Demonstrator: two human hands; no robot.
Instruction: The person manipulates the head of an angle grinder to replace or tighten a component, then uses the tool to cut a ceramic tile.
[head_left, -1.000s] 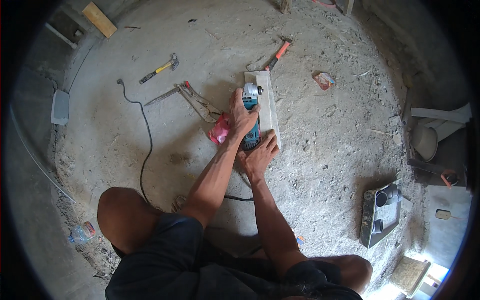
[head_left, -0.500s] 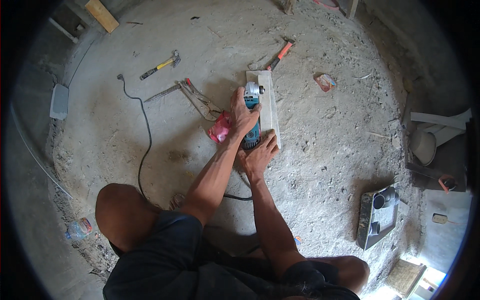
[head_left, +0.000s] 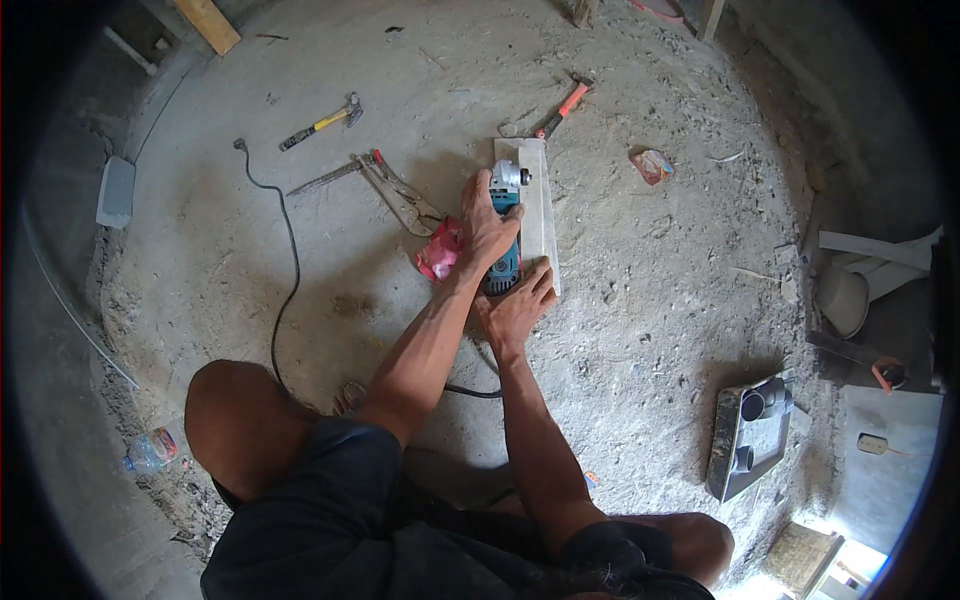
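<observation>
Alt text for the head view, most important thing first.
A seated person's left hand grips a teal angle grinder over a pale tile strip steadied by the right hand; hammers and pliers lie on the dusty concrete floor.

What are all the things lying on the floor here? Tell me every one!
angle grinder: 1, teal and silver, on the tile at centre
tile strip: 1, pale, under the grinder
red cloth: 1, red, left of the grinder
pliers: 1, metal with red tips, left of the tile
yellow hammer: 1, yellow handle, upper left
orange hammer: 1, orange handle, above the tile
black cable: 1, black, snaking left of the arms
plastic bottle: 1, clear, lower left
grey tray: 1, grey, lower right
left hand: 1, grips the grinder
right hand: 1, pressed on the tile's near end
</observation>
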